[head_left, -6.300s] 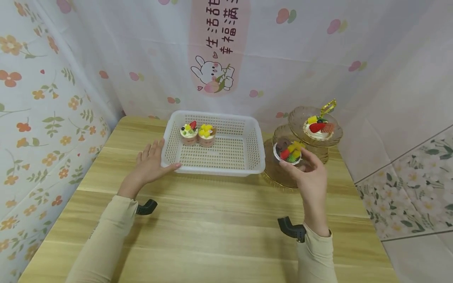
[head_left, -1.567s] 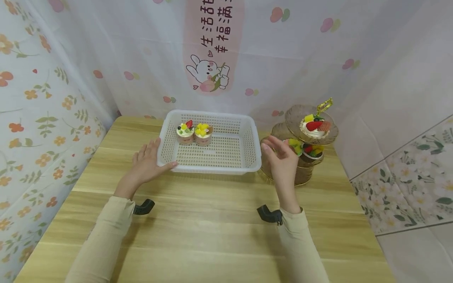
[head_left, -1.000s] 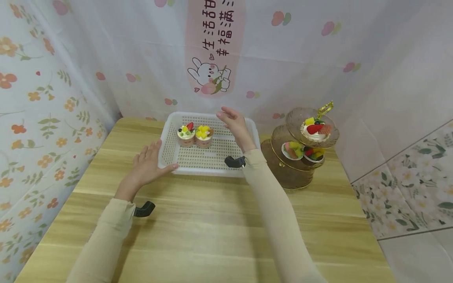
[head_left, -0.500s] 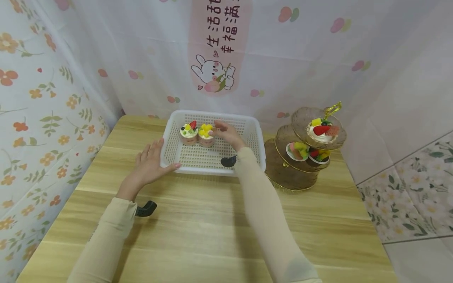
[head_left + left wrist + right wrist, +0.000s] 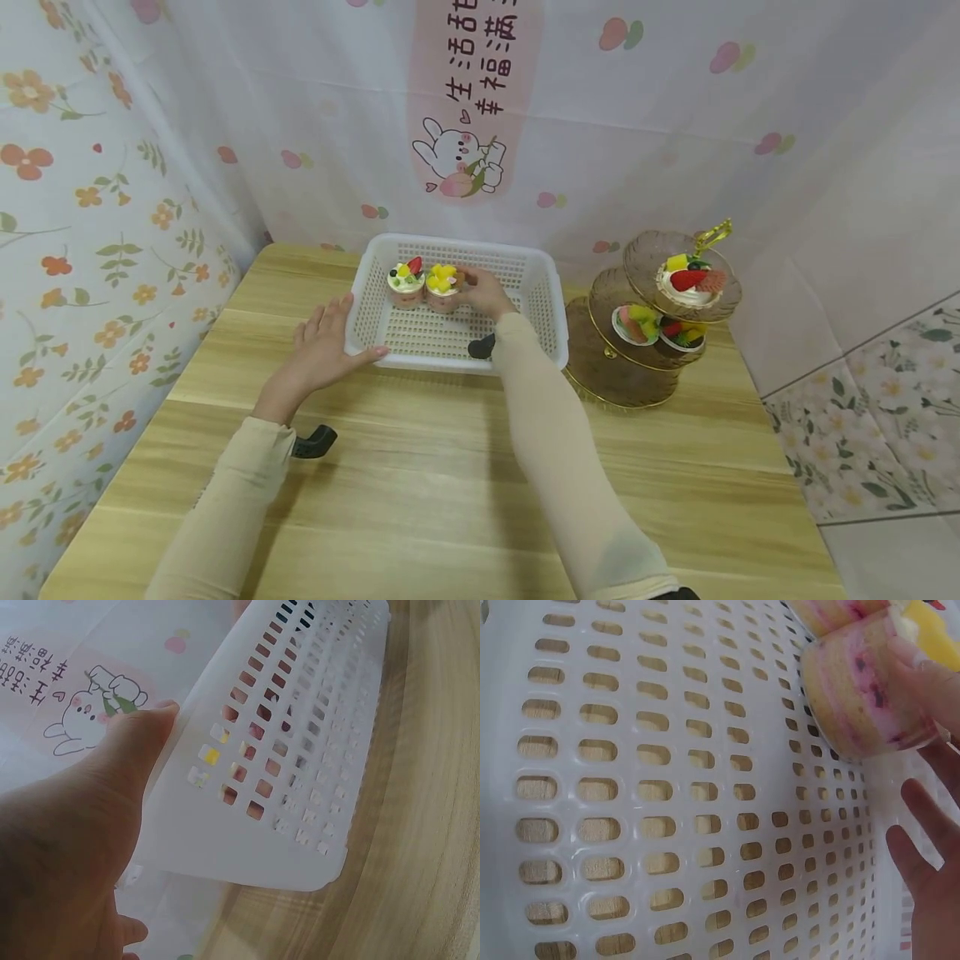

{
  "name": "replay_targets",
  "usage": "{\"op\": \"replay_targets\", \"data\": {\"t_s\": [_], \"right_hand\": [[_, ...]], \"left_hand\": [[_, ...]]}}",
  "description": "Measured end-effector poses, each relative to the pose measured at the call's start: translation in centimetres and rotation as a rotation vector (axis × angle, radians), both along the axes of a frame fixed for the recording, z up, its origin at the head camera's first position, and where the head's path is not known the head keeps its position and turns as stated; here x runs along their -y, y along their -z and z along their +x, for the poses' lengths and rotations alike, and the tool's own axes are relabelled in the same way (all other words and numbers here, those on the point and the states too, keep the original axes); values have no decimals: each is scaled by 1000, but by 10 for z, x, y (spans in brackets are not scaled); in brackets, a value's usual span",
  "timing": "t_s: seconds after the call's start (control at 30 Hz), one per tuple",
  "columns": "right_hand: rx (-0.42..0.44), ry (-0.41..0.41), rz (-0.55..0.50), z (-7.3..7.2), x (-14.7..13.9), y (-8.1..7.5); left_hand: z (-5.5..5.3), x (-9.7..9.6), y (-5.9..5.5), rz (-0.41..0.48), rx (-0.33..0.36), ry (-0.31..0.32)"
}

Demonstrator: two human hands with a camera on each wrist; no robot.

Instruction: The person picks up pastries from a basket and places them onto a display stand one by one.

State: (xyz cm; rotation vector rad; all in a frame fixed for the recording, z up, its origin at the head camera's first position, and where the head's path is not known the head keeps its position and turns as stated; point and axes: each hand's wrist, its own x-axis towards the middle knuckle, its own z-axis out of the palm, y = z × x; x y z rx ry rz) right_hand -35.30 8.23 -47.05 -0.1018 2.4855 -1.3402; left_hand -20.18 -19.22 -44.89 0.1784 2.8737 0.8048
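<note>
In the head view, my right hand (image 5: 486, 293) reaches into a white perforated plastic basket (image 5: 450, 362) and grips the right side of a dessert cup (image 5: 442, 293) topped with yellow fruit cubes. The right wrist view shows the thumb on the clear wall of this pink-layered cup (image 5: 862, 694), with fingers behind it. Just left of it stands a second dessert cup (image 5: 407, 287) with a strawberry slice on cream. My left hand (image 5: 322, 346) rests spread at the basket's front left corner, its thumb (image 5: 142, 735) along the rim and its fingers by the left side.
A brown translucent tiered stand (image 5: 622, 383) with gold edges stands right of the basket. Its top tier bears a fruit tart (image 5: 688, 283); the middle one bears a fruit tartlet (image 5: 636, 323) and a dark tartlet (image 5: 681, 335). A printed curtain (image 5: 600, 150) hangs behind the wooden table (image 5: 420, 500).
My right hand placed the dark tartlet on the stand's middle tier, let go, then moved left into the basket and took hold of the yellow-topped cup. My left hand stayed at the basket.
</note>
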Motion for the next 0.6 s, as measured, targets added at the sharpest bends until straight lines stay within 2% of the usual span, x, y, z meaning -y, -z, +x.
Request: {"op": "replay_targets", "data": {"t_s": [0.2, 0.37, 0.6], "right_hand": [[-20, 15, 19, -2, 1, 2], [-83, 27, 21, -2, 0, 0], [-199, 46, -127, 3, -4, -22]], "left_hand": [[0, 0, 1, -14, 0, -2], [0, 0, 0, -10, -1, -3], [0, -2, -1, -12, 4, -1]]}}
